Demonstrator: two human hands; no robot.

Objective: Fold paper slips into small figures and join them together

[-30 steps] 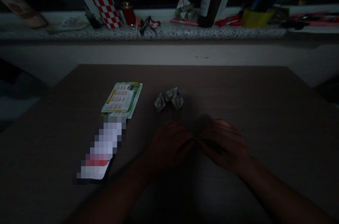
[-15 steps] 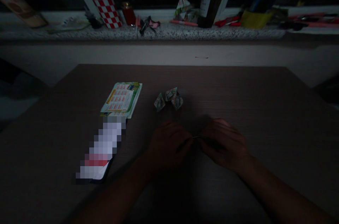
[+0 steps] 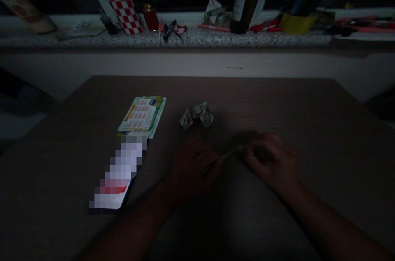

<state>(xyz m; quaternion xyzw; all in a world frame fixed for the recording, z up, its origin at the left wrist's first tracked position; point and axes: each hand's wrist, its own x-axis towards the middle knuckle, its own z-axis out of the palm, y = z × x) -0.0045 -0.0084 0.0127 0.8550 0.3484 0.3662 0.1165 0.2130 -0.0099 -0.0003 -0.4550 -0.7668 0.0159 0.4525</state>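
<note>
A thin piece of paper (image 3: 228, 154), seen nearly edge-on in dim light, spans the gap between my two hands. My left hand (image 3: 196, 168) is closed on its left end, thumb and fingers pressed together. At the other end my right hand (image 3: 271, 160) is closed in a pinch, its fingertips somewhat blurred. Beyond my left hand lie several small folded paper pieces: one at the left (image 3: 186, 119) and a cluster (image 3: 203, 114) just right of it.
A stack of printed calendar cards (image 3: 138, 115) lies to the left on the wooden table (image 3: 277, 100). Below the stack is a phone (image 3: 119, 174) with a blurred-out screen. On the granite sill (image 3: 197, 39) behind stand a red-and-white checked tube (image 3: 123, 8), a dark bottle (image 3: 242, 6) and small clutter.
My right hand has moved right and slightly away from me, widening the gap, so more of the paper shows. My left hand has barely moved. The folded pieces stay put.
</note>
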